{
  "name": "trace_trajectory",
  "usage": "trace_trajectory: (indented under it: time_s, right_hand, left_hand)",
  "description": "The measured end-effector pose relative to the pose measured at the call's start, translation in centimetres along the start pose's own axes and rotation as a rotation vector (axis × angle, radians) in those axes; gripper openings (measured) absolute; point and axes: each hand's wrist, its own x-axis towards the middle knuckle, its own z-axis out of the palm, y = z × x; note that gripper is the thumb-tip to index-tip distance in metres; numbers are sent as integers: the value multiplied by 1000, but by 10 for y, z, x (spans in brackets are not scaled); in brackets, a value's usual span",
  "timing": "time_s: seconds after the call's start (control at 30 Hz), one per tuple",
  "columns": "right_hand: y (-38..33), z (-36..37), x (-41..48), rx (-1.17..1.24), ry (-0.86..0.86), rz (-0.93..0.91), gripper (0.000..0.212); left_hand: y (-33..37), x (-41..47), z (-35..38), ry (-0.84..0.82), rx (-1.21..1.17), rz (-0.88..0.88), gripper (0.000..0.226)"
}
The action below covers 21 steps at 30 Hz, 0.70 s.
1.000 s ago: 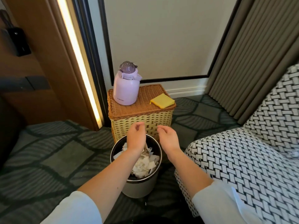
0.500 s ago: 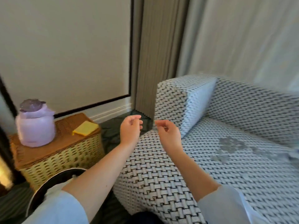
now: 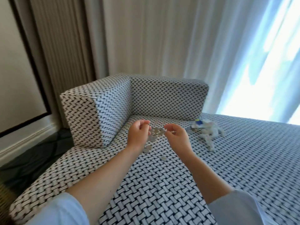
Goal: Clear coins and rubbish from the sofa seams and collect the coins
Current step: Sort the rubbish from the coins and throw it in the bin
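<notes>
Daylight floods in at upper right, blown out through the sheer curtain (image 3: 227, 46). Whole frame motion-blurred; edges bowed by wide-angle.

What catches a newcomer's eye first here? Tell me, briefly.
The black-and-white woven sofa fills the frame, with a scatter of silvery coins on its seat near the corner. The left hand and right hand hover just over them, fingers loosely curled. To their right lies crumpled clear plastic rubbish.
</notes>
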Motion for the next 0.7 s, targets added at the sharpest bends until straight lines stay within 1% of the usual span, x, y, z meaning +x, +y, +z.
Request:
trace_trajectory:
  time_s: [0.13, 0.3, 0.5, 0.6, 0.7]
  right_hand:
    - [35, -47, 9, -58, 102, 29, 17]
    - [78, -91, 21, -66, 166, 107, 29]
    - [121, -114, 33, -134, 187, 142, 35]
    - [136, -123, 46, -246, 211, 134, 47]
    - [148, -127, 60, -321, 225, 103, 61]
  left_hand:
    - [-13, -6, 54, -150, 73, -13, 18]
    - [-32, -10, 110, -300, 142, 3, 16]
    - [-54, -4, 153, -384, 208, 16, 15]
    - [-65, 4, 170, -406, 252, 50, 18]
    - [-72, 14, 187, -375, 280, 61, 26]
